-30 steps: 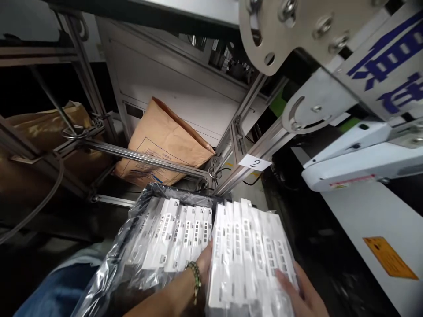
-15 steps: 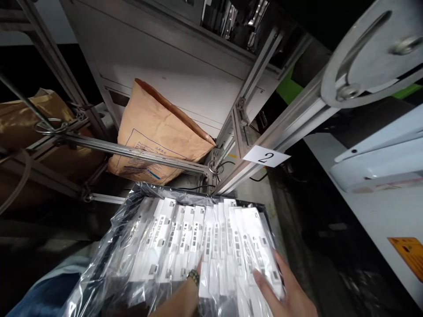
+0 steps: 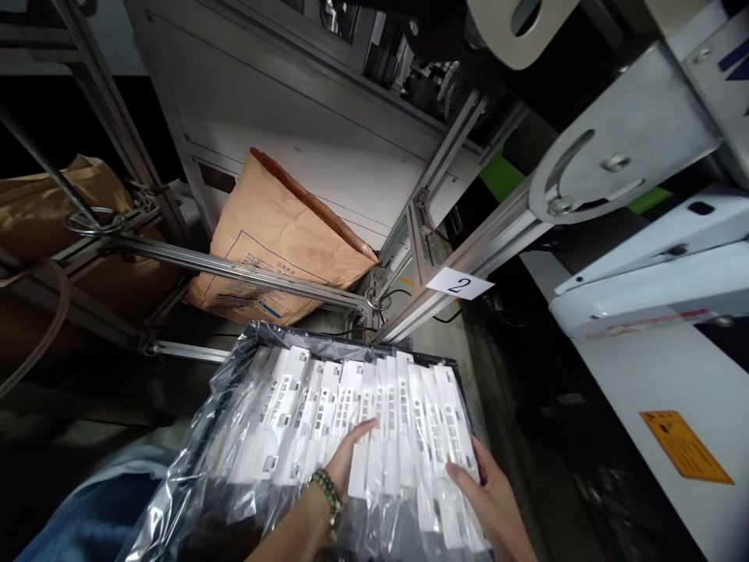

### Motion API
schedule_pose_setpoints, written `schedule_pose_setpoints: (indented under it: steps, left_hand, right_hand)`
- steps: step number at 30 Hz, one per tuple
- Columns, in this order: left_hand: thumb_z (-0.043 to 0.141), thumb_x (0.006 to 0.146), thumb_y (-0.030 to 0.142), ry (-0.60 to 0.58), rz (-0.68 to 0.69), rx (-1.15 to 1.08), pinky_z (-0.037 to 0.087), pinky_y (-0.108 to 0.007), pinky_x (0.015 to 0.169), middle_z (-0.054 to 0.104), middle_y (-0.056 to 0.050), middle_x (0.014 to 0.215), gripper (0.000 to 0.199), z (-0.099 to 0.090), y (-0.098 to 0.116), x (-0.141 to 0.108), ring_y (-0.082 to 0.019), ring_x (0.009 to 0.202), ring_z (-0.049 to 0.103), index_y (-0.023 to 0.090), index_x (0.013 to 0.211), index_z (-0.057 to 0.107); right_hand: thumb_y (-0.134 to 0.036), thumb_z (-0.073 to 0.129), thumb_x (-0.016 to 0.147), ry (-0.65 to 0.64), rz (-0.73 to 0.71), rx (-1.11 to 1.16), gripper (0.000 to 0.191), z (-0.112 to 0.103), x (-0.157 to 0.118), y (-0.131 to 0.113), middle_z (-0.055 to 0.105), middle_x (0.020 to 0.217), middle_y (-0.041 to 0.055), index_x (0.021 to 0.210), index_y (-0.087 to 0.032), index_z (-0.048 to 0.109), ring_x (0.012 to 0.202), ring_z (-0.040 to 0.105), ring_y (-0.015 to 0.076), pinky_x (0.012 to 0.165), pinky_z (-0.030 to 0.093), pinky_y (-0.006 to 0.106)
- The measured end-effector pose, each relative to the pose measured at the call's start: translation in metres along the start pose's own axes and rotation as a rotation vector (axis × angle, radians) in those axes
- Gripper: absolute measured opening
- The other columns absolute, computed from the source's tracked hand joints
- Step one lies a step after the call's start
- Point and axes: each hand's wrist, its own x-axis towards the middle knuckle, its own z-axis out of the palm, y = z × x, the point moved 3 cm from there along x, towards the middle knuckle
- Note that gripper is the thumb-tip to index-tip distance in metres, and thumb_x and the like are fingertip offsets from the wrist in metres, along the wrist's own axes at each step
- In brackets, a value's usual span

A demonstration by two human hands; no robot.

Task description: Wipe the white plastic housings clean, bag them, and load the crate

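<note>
1. Two bare hands reach into a black bin (image 3: 266, 334) lined with clear plastic (image 3: 193, 460).
2. Many long, thin white parts (image 3: 281, 406) sit inside the bin, side by side in a row from left to right. Thin clear wrap covers at least some of them.
3. Each white part's long way runs from the person's side to the far side. In the view, the far ends of the left ones lean to the right, and the far ends of the right ones lean to the left. The middle ones are almost straight. Small holes run along their tops.
4. The right hand (image 3: 488, 492) holds the right end of the row. Its thumb is on top, and its other fingers go round the outer side.
5. The left hand (image 3: 346, 460) touches the middle of the row. One finger points to the right across the parts. The rest are hard to see, so I cannot tell how wide its fingers are.
6. A bead bracelet (image 3: 326, 488) is on the left wrist.
7. Past the bin are a metal bar (image 3: 257, 275) and a big brown paper bag (image 3: 281, 226).
</note>
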Motion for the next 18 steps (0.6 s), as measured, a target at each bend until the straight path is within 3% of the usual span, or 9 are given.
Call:
schedule_pose_setpoints:
  steps: [4,7,9,12,15,18]
  left_hand:
    - [0.067,0.09,0.038,-0.059,-0.072,-0.006,0.05,-0.056,0.104,0.068,-0.015,0.133,0.052,0.007,-0.007,-0.005,-0.034,0.12,0.065,0.017,0.136,0.058]
    - [0.07,0.083,0.032,-0.054,0.039,0.005,0.047,-0.047,0.111,0.065,-0.011,0.141,0.071,0.009,-0.008,-0.003,-0.032,0.132,0.059,0.023,0.15,0.046]
    - [0.07,0.083,0.031,-0.034,0.133,0.034,0.04,-0.039,0.118,0.058,-0.007,0.149,0.077,0.01,-0.009,0.001,-0.028,0.14,0.051,0.025,0.154,0.04]
    - [0.067,0.086,0.031,0.044,0.234,0.13,0.029,-0.036,0.124,0.042,-0.005,0.162,0.079,0.008,-0.016,0.009,-0.026,0.15,0.036,0.024,0.157,0.034]
    - [0.063,0.086,0.027,0.124,0.305,0.264,0.021,-0.037,0.126,0.031,-0.008,0.168,0.082,0.007,-0.027,0.015,-0.027,0.155,0.025,0.019,0.159,0.026]
    - [0.059,0.086,0.022,0.169,0.37,0.414,0.014,-0.037,0.127,0.02,-0.014,0.17,0.087,0.011,-0.038,0.016,-0.026,0.157,0.016,0.01,0.161,0.015]
  right_hand:
    - [-0.045,0.073,0.064,-0.006,0.011,0.104,0.073,0.007,0.009,0.036,0.071,0.131,0.0122,0.131,-0.019,0.064,0.126,0.064,0.0372,0.101,0.054,0.043]
    - [-0.045,0.072,0.067,-0.006,0.017,0.143,0.073,0.015,0.013,0.055,0.068,0.136,0.0112,0.135,-0.021,0.061,0.129,0.062,0.0367,0.102,0.054,0.044]
    - [-0.048,0.068,0.075,-0.002,-0.046,0.1,0.07,0.021,0.016,0.062,0.067,0.138,0.0106,0.139,-0.022,0.058,0.131,0.06,0.0338,0.104,0.053,0.041]
    - [-0.056,0.062,0.085,0.024,-0.157,-0.017,0.069,0.035,0.022,0.068,0.067,0.137,0.0104,0.144,-0.023,0.051,0.13,0.061,0.0306,0.107,0.05,0.038]
    - [-0.063,0.059,0.087,0.05,-0.17,-0.08,0.072,0.051,0.033,0.075,0.068,0.135,0.0114,0.146,-0.022,0.048,0.129,0.062,0.0318,0.109,0.047,0.039]
    - [-0.068,0.049,0.09,0.082,-0.169,-0.162,0.083,0.065,0.045,0.082,0.055,0.149,0.0195,0.152,-0.014,0.039,0.141,0.05,0.035,0.117,0.038,0.043]
